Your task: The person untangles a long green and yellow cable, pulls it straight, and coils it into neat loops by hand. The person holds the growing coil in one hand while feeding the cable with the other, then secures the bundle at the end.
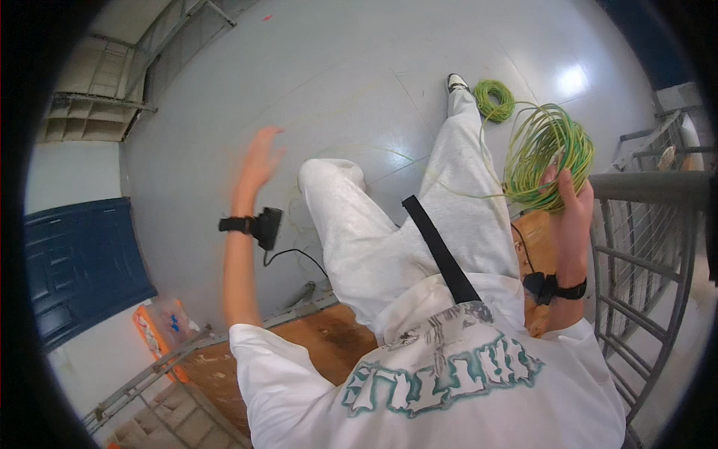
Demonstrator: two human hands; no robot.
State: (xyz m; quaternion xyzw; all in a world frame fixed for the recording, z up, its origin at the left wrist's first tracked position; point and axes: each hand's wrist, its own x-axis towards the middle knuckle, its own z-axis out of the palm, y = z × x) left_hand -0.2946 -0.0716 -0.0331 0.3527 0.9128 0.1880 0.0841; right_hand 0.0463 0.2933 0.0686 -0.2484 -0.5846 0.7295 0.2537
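A loose coil of green-and-yellow electrical wire (552, 143) hangs in my right hand (575, 193), with the thumb on the near side and fingers passing inside the loops. From it a single strand crosses my legs towards the left and fades out over the floor. My left hand (261, 157) is raised left of my bent knee, motion-blurred, its fingers apart and nothing visible in them. Beyond the held coil, a smaller, tighter wire coil (495, 101) lies on the floor beside my shoe, and a strand runs between the two coils.
I sit on a brown wooden board (325, 334). Close on my right stands a grey metal frame (645, 258) with rungs and mesh. The grey floor (348, 84) spreads ahead. Dark blue panelled doors (84, 269), an orange-edged bin (162, 325) and metal racks (106, 84) are at left.
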